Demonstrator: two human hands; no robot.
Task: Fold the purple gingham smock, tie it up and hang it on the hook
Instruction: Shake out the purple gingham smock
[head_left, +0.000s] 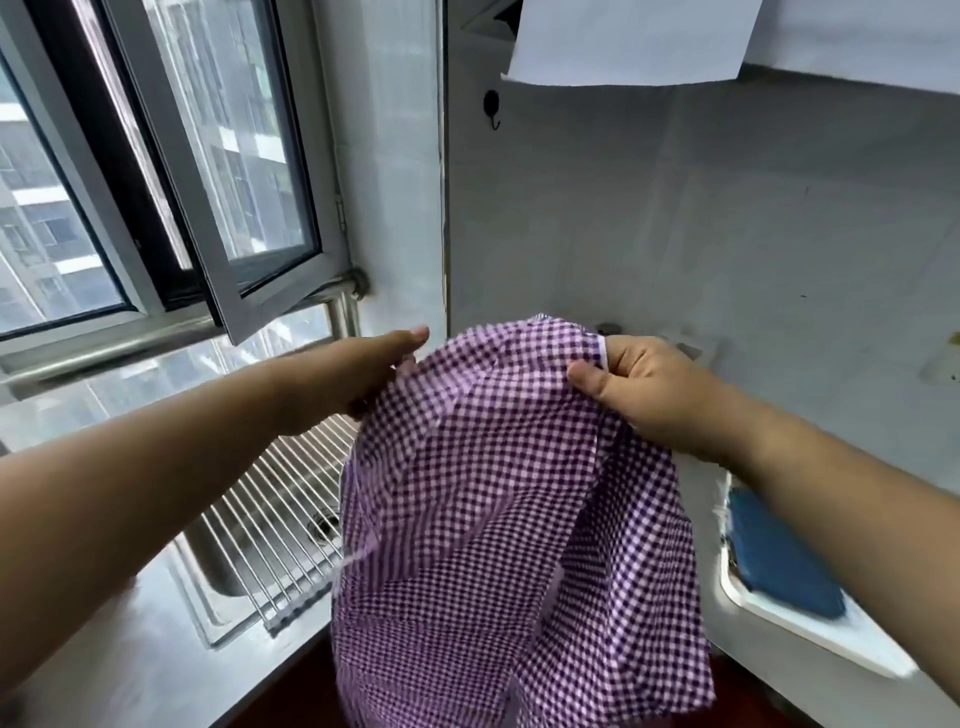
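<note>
The purple gingham smock (493, 493) hangs in the air in front of me, draped down in loose folds. My right hand (644, 387) pinches its upper right edge between thumb and fingers. My left hand (358, 371) holds the upper left edge, its fingers hidden behind the cloth and its thumb stretched out above. A small black hook (491, 106) is stuck high on the grey wall, well above both hands, with nothing on it.
A steel sink (244, 561) with a wire rack (291, 519) over it lies at lower left, under an open window (218, 171). A blue pad (779, 556) sits on a white tray (810, 644) at right. White sheets (634, 36) hang above the hook.
</note>
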